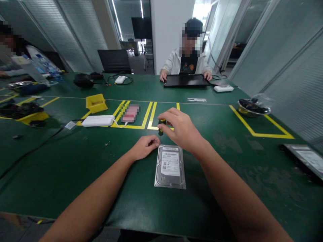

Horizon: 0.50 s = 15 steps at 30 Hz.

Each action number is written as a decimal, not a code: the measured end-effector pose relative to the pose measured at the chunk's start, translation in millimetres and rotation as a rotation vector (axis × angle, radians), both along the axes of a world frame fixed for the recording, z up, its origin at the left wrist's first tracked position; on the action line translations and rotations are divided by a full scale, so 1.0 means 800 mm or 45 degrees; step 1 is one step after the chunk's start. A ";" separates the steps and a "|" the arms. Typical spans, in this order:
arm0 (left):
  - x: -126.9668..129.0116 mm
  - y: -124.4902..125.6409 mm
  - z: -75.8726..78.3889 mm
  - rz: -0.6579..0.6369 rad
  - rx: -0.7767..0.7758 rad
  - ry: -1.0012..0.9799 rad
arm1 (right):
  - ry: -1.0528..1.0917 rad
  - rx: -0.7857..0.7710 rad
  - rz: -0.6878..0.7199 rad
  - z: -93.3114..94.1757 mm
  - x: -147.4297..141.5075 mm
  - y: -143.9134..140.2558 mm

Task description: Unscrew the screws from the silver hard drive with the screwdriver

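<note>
A silver hard drive (170,166) with a white label lies flat on the green table, label up. My right hand (183,129) grips a screwdriver (162,126) with a black and yellow handle, held upright over the drive's far left corner. Its tip is too small to make out. Beside that corner, my left hand (145,147) has its fingers curled and pinched together close to the screwdriver's tip. Whatever lies between those fingertips is hidden.
To the left are a white power strip (98,121), a phone (130,113) and a yellow bin (96,103). At right are a metal bowl (253,108) and another drive (308,158). A person (189,60) opposite holds a black panel (186,80).
</note>
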<state>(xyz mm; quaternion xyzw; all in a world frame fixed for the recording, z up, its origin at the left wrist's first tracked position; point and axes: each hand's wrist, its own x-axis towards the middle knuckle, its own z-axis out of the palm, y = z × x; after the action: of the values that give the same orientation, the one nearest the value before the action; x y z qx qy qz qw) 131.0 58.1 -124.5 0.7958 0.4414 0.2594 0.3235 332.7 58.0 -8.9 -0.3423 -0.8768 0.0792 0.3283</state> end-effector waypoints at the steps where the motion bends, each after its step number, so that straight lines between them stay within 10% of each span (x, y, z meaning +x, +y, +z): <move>1: 0.000 0.000 0.000 -0.001 0.003 -0.004 | -0.002 -0.005 0.008 0.001 0.000 0.000; 15: -0.001 0.001 -0.003 -0.001 0.028 -0.016 | -0.079 0.020 0.116 0.008 0.002 -0.006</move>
<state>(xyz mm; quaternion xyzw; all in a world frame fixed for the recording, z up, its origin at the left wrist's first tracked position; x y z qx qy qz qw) 129.8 58.6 -126.8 0.7978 0.4361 0.2690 0.3177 334.3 53.6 -2.6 -0.3017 -0.9018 0.0766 0.2998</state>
